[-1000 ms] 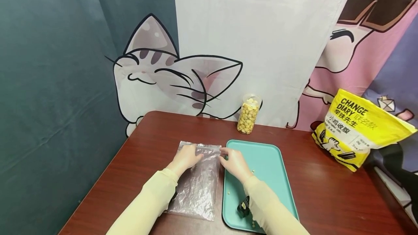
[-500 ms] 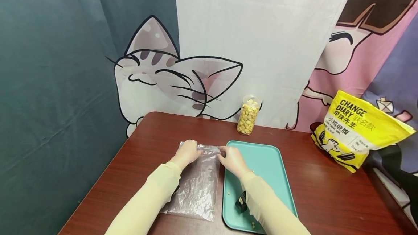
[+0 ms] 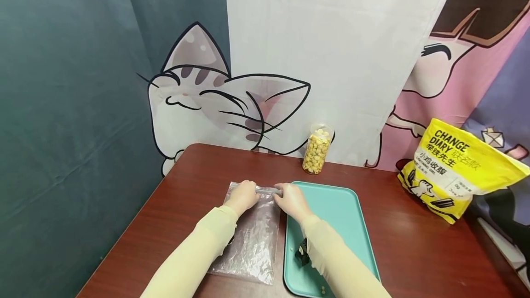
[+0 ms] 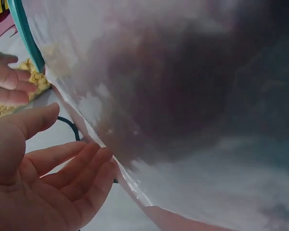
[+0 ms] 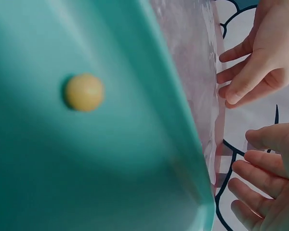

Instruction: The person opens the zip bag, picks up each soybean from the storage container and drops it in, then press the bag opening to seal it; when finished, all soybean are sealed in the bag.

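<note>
A flat transparent zip bag point(image 3: 250, 247) lies on the table, its zip strip point(image 3: 267, 191) at the far end. In the head view both hands are at that strip. My left hand point(image 3: 245, 195) is over its left part; in the left wrist view its bent fingers point(image 4: 94, 166) meet the bag's edge, the thumb apart from them. My right hand point(image 3: 291, 200) is at the strip's right end. Close up in the right wrist view, the right hand's fingers point(image 5: 260, 178) are spread and loosely bent, and I see no plastic between them and the thumb.
Right of the bag is a turquoise tray point(image 3: 341, 229) with a few small round yellow pieces point(image 5: 85, 92). A clear jar of popcorn point(image 3: 317, 151) stands at the table's back edge. A yellow printed pouch point(image 3: 443, 169) stands far right. Printed cloth hangs behind.
The fingers of both hands have drawn in around the zip strip, which looks narrower now. The hands have stayed at the bag's far end. The view has shifted slightly.
</note>
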A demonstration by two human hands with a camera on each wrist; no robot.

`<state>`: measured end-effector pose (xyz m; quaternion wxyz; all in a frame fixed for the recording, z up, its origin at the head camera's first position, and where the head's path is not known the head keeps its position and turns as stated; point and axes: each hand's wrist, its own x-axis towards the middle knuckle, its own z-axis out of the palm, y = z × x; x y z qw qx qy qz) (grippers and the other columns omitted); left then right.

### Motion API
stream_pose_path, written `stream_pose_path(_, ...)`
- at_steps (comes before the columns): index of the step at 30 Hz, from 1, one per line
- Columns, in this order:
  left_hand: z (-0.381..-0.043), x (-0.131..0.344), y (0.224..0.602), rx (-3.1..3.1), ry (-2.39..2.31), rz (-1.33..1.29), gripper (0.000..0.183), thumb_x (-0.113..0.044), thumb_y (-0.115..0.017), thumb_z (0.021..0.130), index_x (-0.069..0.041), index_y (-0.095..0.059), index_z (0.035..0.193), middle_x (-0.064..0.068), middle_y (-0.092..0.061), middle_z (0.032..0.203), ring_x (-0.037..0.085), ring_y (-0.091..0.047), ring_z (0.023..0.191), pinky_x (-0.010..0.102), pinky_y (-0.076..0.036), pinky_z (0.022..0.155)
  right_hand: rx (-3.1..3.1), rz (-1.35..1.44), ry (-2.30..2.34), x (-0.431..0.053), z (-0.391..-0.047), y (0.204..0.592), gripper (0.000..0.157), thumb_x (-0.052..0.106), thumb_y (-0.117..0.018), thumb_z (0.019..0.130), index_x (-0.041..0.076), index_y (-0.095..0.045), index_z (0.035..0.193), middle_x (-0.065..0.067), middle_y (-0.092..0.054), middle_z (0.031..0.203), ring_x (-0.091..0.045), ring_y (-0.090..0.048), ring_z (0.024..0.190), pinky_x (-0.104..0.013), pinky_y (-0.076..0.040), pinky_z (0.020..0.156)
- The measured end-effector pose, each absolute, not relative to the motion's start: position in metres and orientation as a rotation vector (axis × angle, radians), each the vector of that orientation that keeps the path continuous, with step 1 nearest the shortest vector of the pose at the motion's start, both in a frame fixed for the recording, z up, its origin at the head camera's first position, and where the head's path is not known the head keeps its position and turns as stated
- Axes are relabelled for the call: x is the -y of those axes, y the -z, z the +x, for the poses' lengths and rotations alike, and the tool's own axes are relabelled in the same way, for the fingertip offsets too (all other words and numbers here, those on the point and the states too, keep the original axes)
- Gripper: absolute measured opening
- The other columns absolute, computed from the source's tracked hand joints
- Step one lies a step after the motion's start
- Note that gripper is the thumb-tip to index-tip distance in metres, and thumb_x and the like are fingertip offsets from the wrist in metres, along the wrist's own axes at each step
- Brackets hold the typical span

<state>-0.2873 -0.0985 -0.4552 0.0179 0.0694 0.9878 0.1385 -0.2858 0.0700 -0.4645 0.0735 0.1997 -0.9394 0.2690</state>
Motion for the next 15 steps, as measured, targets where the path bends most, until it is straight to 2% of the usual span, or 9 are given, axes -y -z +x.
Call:
stream_pose_path(4, -0.289, 0.095, 0.457, -3.096, -0.371, 0.221, 0.024, -0.022, -0.068, 0.085, -0.001, -0.067, 0.097, 0.013, -0.064, 0.094, 0.028, -0.064, 0.09, 0.041, -0.052, 0.073, 2.85, 0.606, -0.793, -0.067, -0.289, 0.466, 0.03, 0.013, -0.068, 0.084, 0.002, -0.067, 0.112, -0.013, -0.07, 0.105, -0.029, -0.065, 0.095, -0.043, -0.051, 0.081)
stream_pose_path(9, -0.291, 0.092, 0.455, -3.089, -0.352, 0.202, 0.021, -0.019, -0.068, 0.085, -0.003, -0.066, 0.098, 0.013, -0.061, 0.096, 0.027, -0.064, 0.091, 0.041, -0.053, 0.073, 2.869, 0.619, -0.79, -0.062, -0.291, 0.47, 0.031, 0.013, -0.068, 0.084, 0.002, -0.067, 0.113, -0.013, -0.069, 0.106, -0.029, -0.065, 0.098, -0.043, -0.051, 0.083)
stream_pose_path(15, -0.292, 0.088, 0.453, -3.09, -0.38, 0.213, 0.009, -0.007, -0.063, 0.087, -0.001, -0.066, 0.093, 0.014, -0.061, 0.092, 0.027, -0.064, 0.088, 0.039, -0.053, 0.072, 2.862, 0.659, -0.829, -0.058, -0.295, 0.474, 0.03, 0.009, -0.068, 0.083, -0.001, -0.067, 0.11, -0.016, -0.069, 0.105, -0.03, -0.065, 0.098, -0.044, -0.05, 0.084)
